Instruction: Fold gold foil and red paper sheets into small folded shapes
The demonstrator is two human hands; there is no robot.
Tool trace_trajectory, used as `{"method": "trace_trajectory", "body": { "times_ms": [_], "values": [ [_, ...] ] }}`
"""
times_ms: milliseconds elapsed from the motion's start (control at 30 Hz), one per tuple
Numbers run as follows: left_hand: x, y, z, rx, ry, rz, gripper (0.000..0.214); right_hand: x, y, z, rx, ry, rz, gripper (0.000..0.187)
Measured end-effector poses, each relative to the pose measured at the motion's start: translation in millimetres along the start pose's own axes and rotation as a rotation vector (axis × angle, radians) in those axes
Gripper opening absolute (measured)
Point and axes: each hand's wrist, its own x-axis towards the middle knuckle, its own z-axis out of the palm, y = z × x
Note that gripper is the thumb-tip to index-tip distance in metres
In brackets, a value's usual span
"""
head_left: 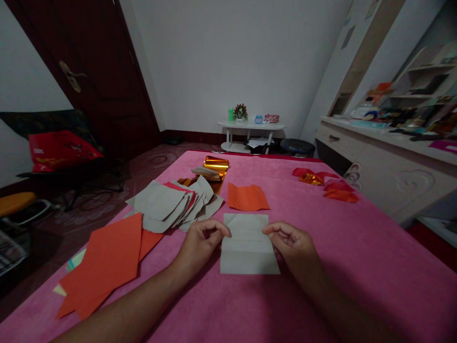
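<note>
A pale grey sheet of paper [248, 255] with crosswise creases lies in front of me on the pink cloth. Its left edge is pinched between the thumb and fingers of my left hand [205, 238]. On the opposite edge my right hand [291, 240] pinches it the same way. Just beyond it rests a creased orange sheet of paper [248, 197]. Left of my left hand spreads a loose pile of grey papers [164, 205] with a bit of red among them. Nearer to me are large orange sheets [107, 252], overlapping one another.
The pink cloth [357, 257] covers the surface under my hands. Shiny gold foil [217, 165] lies behind the grey pile. Folded red and orange pieces [339, 190] lie at the far right. Beyond are a small white table [250, 126], a dresser [385, 152] and a chair with a red bag [64, 150].
</note>
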Motion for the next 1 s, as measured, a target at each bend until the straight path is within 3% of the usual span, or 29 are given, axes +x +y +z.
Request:
{"method": "trace_trajectory", "body": {
  "times_ms": [200, 367, 467, 567, 667, 733, 833, 1000],
  "values": [
    [4, -6, -4.1, 0.212, 0.037, 0.058, 0.014, 2, 5, 2, -0.097, -0.069, -0.030, 0.022],
    [3, -8, -9.2, 0.595, -0.063, 0.296, 0.023, 4, 7, -1, -0.543, -0.158, -0.287, 0.030],
    [2, -6, -10.7, 0.771, -0.123, 0.328, 0.021, 2, 5, -4, -0.781, -0.176, -0.391, 0.034],
    [0, -2, -10.9, 0.853, -0.075, 0.375, 0.017, 0, 2, -8, -0.890, -0.154, -0.495, 0.034],
    [1, -1, -9.3, 0.846, -0.053, 0.520, 0.018, 0, -1, -14, -0.876, -0.220, -0.577, 0.034],
    [3, -2, -7.8, 0.817, -0.184, 0.577, 0.019, 1, -6, -19, -0.846, -0.325, -0.607, 0.036],
    [4, -1, -8.7, 0.752, -0.410, 0.541, 0.030, 1, -16, -27, -0.820, -0.483, -0.559, 0.043],
    [1, 20, -23.5, 0.721, -0.601, 0.421, 0.050, 2, -20, -32, -0.800, -0.585, -0.415, 0.046]
  ]
}}
